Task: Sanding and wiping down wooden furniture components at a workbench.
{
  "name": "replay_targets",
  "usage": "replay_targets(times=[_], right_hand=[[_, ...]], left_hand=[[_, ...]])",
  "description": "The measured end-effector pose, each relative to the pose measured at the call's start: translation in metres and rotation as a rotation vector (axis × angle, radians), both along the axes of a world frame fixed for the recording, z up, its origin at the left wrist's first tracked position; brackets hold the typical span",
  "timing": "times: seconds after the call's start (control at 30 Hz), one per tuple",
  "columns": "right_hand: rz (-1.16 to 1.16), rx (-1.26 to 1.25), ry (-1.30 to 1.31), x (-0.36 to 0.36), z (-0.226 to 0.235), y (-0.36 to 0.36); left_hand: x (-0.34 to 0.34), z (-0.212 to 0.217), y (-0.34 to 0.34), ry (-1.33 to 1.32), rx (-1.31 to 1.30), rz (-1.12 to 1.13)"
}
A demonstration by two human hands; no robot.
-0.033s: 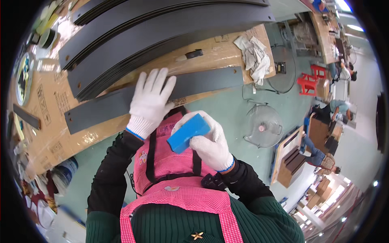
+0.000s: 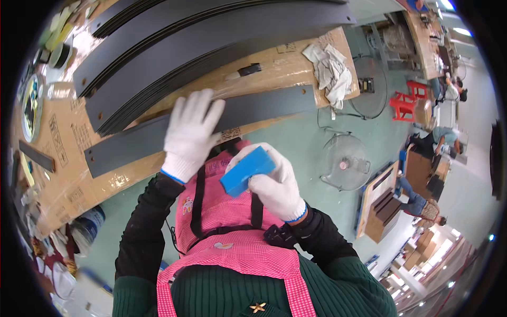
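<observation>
"Block (image 2: 247,171): where's it at?"

"Blue one, in the R hand (image 2: 277,185), held off the bench (image 2: 116,182) past its near edge, in front of the pink apron (image 2: 232,259). Fingers curled round it, thumb against it."

"And the L hand (image 2: 190,136)?"

"Fingers spread, palm down over the dark grey strip (image 2: 269,105) along the near edge. Nothing gripped. Can't tell if it's touching or just above; bit blurred."

"Handling tips?"

"IMO: L palm flat, pressure even, fingertips clear of the strip's edges. R grip snug, not crushing, w/ a broad face of the block left free. Strip lies so close to the near edge that a hard shove could prob. slide it off."

"Materials?"

"Strip's long, flat, matte, w/ small hole or spot nr each end. Block's squared like a brick, smooth-looking, poss. foam. White knit gloves (image 2: 288,203), blue trim at the cuffs. Bench top's brown cardboard (image 2: 68,179), shiny in places. Grey boards (image 2: 174,68) stacked toward the far edge, same dull finish, gently bowed by the lens. Crumpled whitish rag (image 2: 331,74) nr the right edge; short dark bar (image 2: 37,156) nr the left."
</observation>
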State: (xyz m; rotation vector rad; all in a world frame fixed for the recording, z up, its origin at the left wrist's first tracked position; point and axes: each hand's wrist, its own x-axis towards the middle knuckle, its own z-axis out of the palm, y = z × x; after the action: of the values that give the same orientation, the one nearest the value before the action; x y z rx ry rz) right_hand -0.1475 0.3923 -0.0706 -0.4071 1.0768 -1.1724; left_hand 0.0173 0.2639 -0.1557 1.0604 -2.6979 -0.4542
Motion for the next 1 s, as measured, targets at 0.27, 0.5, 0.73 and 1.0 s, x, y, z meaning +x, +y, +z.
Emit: replay_targets(times=[0.27, 0.5, 0.73, 1.0], right_hand=[[-0.553, -0.021, 0.147, -0.119, -0.050, 0.030], [-0.929, -0.139, -0.196, -0.206, -0.086, 0.030], [-0.540, 0.029, 0.395, -0.226, -0.107, -0.006], [-0.185, -0.127, 0.632, -0.225, -0.098, -0.056]], left_hand=[[0.040, -0.007, 0.008, -0.093, -0.073, 0.174], [0.037, 0.008, 0.005, -0.174, -0.008, 0.127], [0.038, -0.002, 0.012, -0.120, -0.035, 0.162], [0.040, -0.008, 0.012, -0.108, -0.058, 0.181]])
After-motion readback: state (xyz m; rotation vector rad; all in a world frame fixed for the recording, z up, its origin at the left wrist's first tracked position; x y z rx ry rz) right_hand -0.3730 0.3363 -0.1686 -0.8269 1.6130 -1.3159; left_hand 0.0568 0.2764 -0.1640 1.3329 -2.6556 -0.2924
